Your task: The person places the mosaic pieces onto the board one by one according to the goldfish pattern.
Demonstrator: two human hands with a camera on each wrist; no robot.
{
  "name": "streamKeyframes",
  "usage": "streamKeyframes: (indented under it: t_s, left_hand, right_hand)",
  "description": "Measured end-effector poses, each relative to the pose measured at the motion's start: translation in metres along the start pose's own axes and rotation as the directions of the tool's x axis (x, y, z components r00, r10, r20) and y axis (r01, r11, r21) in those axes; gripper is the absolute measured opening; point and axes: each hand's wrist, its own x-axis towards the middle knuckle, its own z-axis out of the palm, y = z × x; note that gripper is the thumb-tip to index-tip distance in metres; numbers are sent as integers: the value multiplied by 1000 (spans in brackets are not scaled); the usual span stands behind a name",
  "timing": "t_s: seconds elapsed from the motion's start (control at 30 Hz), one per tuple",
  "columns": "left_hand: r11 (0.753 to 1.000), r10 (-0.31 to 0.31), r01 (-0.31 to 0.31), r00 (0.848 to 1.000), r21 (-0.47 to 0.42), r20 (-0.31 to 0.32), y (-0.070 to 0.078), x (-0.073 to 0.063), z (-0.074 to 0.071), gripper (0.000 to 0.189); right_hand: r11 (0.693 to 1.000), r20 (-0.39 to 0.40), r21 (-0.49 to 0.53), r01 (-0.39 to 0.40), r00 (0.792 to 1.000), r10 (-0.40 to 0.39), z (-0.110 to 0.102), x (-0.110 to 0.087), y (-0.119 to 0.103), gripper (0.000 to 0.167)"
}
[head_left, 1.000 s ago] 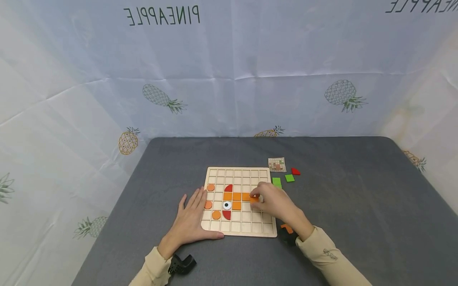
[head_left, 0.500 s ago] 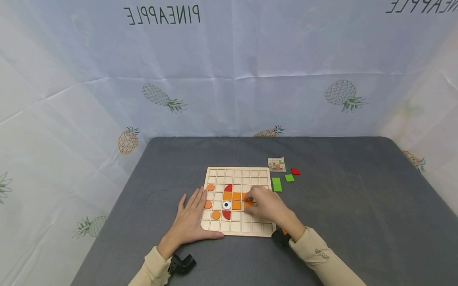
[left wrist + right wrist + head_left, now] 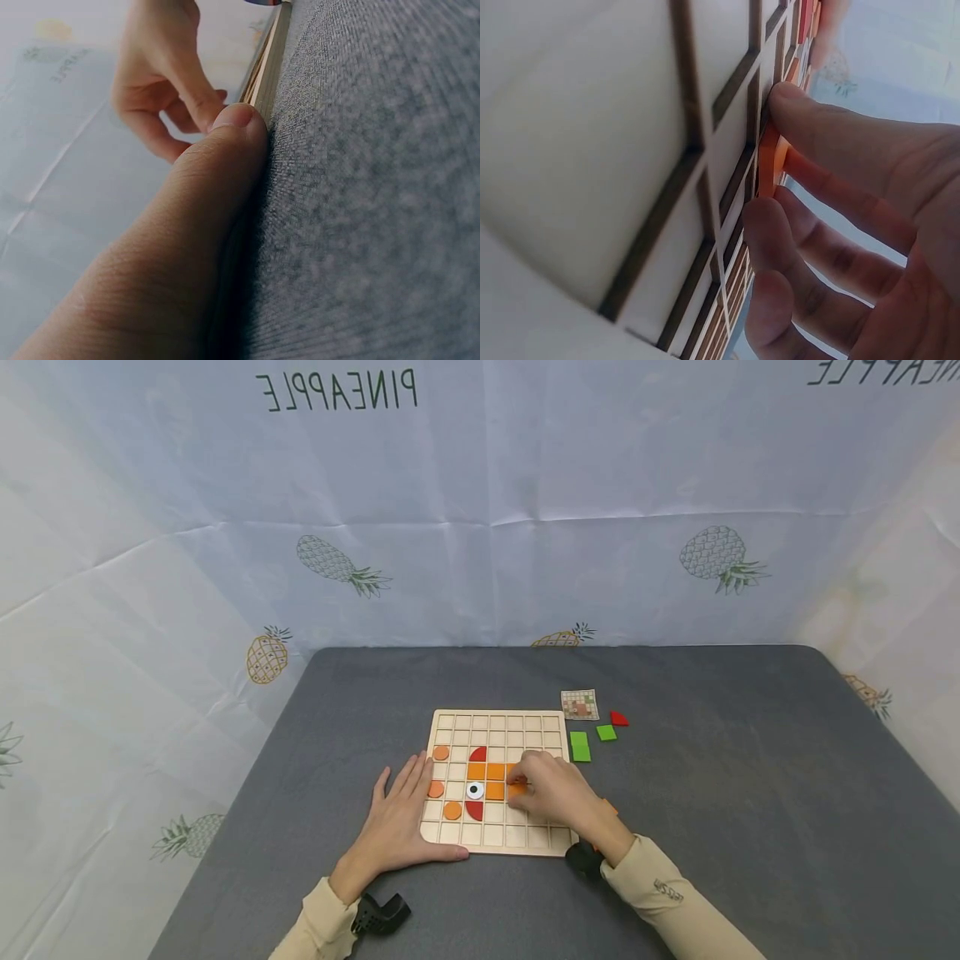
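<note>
A wooden grid board [image 3: 525, 837] lies on the table. My left hand [image 3: 399, 827] rests along its left side with straight fingers, the thumb reaching along the front edge. Over the right half of the grid, my right hand [image 3: 558, 789] pinches an orange square tile [image 3: 768, 161] between thumb and fingers. The right wrist view shows this tile low at the grid cells. In the head view it sits right of another orange square [image 3: 495, 791], beneath an orange row. A white-and-black eye disc [image 3: 475, 791], red quarter circles [image 3: 474, 811] and orange discs [image 3: 452, 811] occupy cells further left.
Beyond the board's right side lie green tiles [image 3: 580, 747], a smaller green piece [image 3: 607, 733], a red quarter circle [image 3: 618, 718] and a small pattern card [image 3: 581, 705]. My right wrist partly hides an orange piece [image 3: 611, 807]. A pineapple-print cloth [image 3: 480, 585] hangs behind the table.
My right hand has shifted left and slightly nearer with the orange square tile, then barely moved over the last half second. The left hand stays in place on the board.
</note>
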Motion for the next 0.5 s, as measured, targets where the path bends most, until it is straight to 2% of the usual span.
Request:
streamKeyframes:
  t_s: [0.5]
  left_hand:
    - [1000, -13, 13, 1000, -2, 3, 1, 0, -1, 145]
  right_hand:
    - [999, -7, -10, -38, 999, 38, 0, 2, -2, 18]
